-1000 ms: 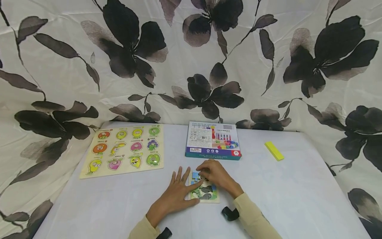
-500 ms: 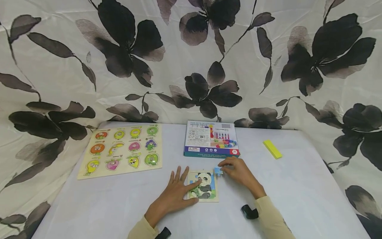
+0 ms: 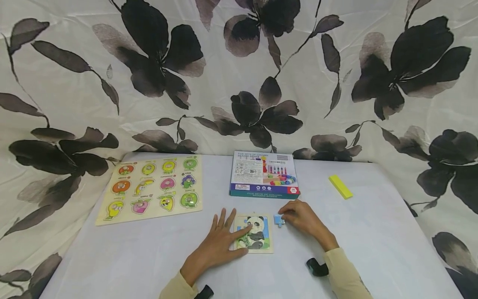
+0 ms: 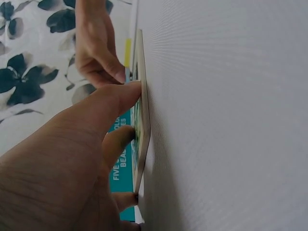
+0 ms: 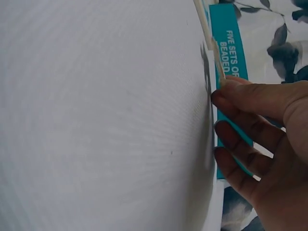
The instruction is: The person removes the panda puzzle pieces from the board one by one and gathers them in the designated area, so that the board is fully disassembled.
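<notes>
A small panda puzzle board (image 3: 257, 236) lies on the white table in the head view. Across its left side spreads my left hand (image 3: 220, 238), with the thumb and forefinger resting on the board; the left wrist view shows the thumb (image 4: 127, 94) at the board's edge. To the right of the board, my right hand (image 3: 304, 220) pinches a light blue jigsaw piece (image 3: 279, 220) between thumb and forefinger. In the right wrist view that piece (image 5: 219, 60) appears edge-on and tilted, close over the table, while the other fingers curve beside it.
A cream board of fruit pictures (image 3: 157, 193) lies at the back left. Behind the puzzle is a box of beaded column sets (image 3: 264, 174). A yellow block (image 3: 340, 187) lies to the right, and a floral cloth (image 3: 216, 74) hangs behind the table.
My right hand has lifted the blue piece off the top left of the panda board and carried it right, past the board's edge. My left hand stays in place.
</notes>
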A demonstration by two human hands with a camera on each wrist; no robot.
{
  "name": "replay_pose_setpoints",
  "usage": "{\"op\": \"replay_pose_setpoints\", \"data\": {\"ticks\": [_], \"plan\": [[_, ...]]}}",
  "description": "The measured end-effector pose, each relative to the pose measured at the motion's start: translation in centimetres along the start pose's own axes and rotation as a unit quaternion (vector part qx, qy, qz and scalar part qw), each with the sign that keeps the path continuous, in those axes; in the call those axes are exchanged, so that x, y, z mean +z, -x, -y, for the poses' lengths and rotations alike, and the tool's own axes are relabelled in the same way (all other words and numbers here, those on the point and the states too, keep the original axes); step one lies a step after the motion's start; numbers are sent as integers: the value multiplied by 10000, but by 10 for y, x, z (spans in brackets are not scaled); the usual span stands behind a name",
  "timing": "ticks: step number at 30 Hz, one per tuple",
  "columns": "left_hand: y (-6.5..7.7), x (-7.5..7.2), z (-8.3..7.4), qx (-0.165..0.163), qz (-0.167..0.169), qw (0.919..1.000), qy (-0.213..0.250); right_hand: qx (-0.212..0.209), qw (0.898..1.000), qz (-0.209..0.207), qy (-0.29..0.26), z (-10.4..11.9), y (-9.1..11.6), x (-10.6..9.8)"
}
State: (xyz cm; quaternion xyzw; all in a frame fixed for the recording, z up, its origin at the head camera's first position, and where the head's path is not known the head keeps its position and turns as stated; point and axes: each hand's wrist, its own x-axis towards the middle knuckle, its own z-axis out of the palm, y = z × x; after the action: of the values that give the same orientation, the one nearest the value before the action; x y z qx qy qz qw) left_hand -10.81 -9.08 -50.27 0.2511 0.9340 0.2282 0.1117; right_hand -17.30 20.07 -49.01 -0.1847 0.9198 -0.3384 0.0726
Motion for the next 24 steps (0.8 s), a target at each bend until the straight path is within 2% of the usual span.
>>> {"op": "replay_pose_setpoints", "data": {"ticks": [13,24], "plan": [[1,0,1,-2,4,10000,24,170,9998,-69,84,-1,5,1],[0,-1,1,9,22,10000,14,117,9998,-162,85,-5,6,1]]}}
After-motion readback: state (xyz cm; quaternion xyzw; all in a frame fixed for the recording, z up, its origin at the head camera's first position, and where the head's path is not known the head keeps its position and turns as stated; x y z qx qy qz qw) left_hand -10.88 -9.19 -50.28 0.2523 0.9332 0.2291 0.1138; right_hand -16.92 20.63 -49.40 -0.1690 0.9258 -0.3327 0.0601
